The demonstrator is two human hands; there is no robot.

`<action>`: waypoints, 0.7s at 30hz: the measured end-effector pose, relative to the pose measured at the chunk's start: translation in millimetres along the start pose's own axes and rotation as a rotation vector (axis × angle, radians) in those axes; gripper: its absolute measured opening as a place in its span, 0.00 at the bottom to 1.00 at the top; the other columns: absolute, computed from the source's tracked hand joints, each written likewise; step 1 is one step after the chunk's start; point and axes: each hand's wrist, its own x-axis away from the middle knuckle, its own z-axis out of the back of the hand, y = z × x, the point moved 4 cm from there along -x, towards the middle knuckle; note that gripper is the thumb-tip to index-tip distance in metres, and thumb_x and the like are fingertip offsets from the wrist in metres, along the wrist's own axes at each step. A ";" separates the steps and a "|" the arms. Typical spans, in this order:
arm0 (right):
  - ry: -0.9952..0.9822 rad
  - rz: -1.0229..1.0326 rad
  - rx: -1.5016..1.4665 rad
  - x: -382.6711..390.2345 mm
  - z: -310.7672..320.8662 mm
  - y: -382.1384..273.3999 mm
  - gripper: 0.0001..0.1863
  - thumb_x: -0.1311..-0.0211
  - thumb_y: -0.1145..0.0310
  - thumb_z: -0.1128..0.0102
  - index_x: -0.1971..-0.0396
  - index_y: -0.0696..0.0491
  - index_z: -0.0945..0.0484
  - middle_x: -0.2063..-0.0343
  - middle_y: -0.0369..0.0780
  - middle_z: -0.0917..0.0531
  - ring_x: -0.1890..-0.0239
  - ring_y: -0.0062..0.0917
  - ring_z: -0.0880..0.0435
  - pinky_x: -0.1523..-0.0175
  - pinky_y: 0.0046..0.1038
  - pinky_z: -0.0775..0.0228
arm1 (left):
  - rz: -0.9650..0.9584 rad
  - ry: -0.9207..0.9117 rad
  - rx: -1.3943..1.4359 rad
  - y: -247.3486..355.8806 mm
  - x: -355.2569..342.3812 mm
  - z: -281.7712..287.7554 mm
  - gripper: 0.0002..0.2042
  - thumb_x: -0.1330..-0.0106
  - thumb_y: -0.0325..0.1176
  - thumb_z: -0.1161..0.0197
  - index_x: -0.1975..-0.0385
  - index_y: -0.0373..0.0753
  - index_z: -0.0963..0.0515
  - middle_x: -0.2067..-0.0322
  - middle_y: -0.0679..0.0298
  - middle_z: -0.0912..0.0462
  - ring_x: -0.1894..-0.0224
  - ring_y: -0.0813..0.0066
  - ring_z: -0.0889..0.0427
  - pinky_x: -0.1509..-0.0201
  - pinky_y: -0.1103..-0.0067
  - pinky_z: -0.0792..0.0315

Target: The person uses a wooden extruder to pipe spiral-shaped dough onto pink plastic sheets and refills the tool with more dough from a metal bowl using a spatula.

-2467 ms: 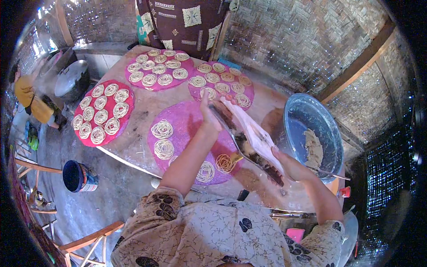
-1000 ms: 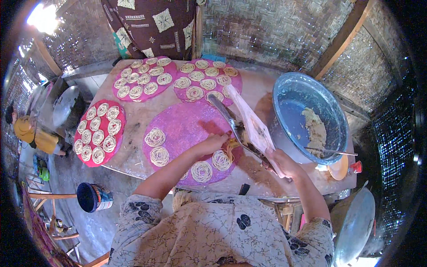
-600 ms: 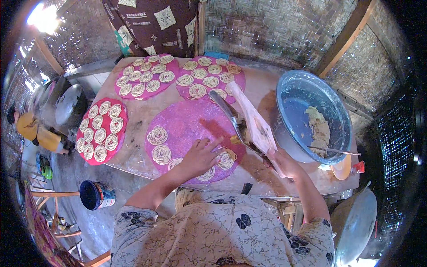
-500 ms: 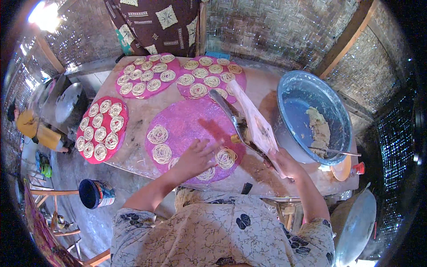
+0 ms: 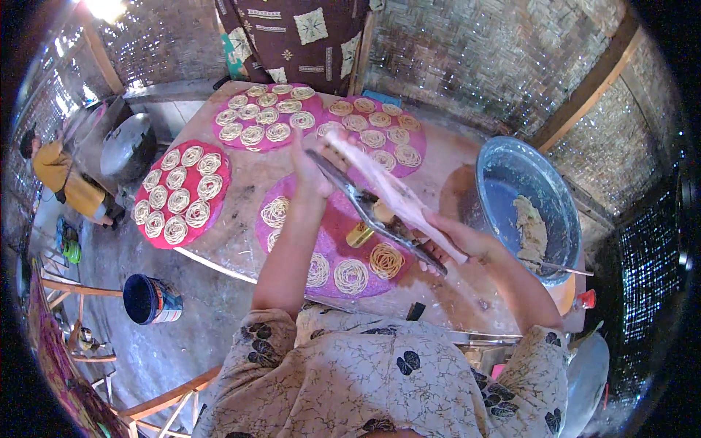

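- The person's left hand [image 5: 312, 166] is raised over the table, fingers closed around the far end of a long two-handled press [image 5: 380, 212], a dark metal arm paired with a pale wooden one.
- The right hand [image 5: 451, 244] grips the near end of the same press, fingers wrapped shut around the handles, so both hands hold it slantwise between them.
- A small brass-coloured cylinder [image 5: 361, 232] hangs from the middle of the press, between the two hands and just below them.
- Directly under the hands lies a round magenta mat [image 5: 343, 226]. On it sit pale coils of noodle-like dough: one coil [image 5: 274, 212] left of the left forearm, one golden coil [image 5: 386, 260] just left of the right hand, and two more [image 5: 352, 276] nearer the person's body.
- Beyond the left hand, two further pink mats [image 5: 266, 117] lie filled with rows of the same coils.
- Well to the left of the left arm, a red mat [image 5: 182, 193] holds more coils.
- To the right of the right hand stands a large blue basin [image 5: 504, 175] with a lump of pale dough [image 5: 531, 232] inside.
- All of this rests on a round table [image 5: 241, 175].
- Below the left elbow, on the floor, stands a dark blue bucket [image 5: 150, 298].
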 end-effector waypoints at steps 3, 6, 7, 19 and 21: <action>-0.031 -0.093 0.145 -23.9 4.9 1.5 0.38 0.41 0.33 0.68 0.51 0.54 0.33 0.76 0.40 0.23 0.77 0.24 0.21 0.75 0.25 0.29 | -0.134 0.209 0.039 -12.7 -5.2 64.8 0.34 0.42 0.66 0.62 0.64 0.35 0.31 0.71 0.57 0.27 0.67 0.60 0.27 0.53 0.65 0.32; 0.091 -0.130 0.238 -54.1 18.8 8.1 0.41 0.43 0.30 0.70 0.65 0.57 0.25 0.84 0.40 0.24 0.85 0.24 0.24 0.80 0.26 0.30 | -0.196 0.056 0.142 -5.1 -4.3 87.2 0.28 0.42 0.62 0.60 0.68 0.39 0.31 0.74 0.61 0.28 0.70 0.65 0.29 0.57 0.67 0.32; 0.163 -0.150 0.350 -53.3 26.3 3.9 0.39 0.42 0.31 0.67 0.61 0.56 0.25 0.79 0.38 0.24 0.81 0.21 0.25 0.79 0.24 0.32 | -0.208 0.008 0.136 3.5 -5.1 87.9 0.26 0.42 0.60 0.57 0.69 0.40 0.31 0.74 0.62 0.28 0.71 0.66 0.29 0.58 0.68 0.32; 0.309 -0.093 0.520 -13.7 1.9 -37.4 0.40 0.41 0.33 0.66 0.75 0.59 0.23 0.87 0.38 0.26 0.89 0.23 0.29 0.85 0.26 0.38 | -0.262 0.240 0.148 10.4 21.1 41.1 0.27 0.39 0.62 0.63 0.75 0.40 0.32 0.81 0.65 0.32 0.76 0.68 0.32 0.64 0.69 0.33; 0.362 -0.022 0.591 -20.7 -0.8 -43.6 0.39 0.41 0.33 0.67 0.76 0.58 0.23 0.88 0.37 0.26 0.89 0.22 0.29 0.86 0.26 0.39 | -0.271 0.228 0.182 19.0 8.4 48.0 0.28 0.39 0.63 0.63 0.74 0.40 0.32 0.81 0.64 0.32 0.77 0.68 0.32 0.66 0.69 0.33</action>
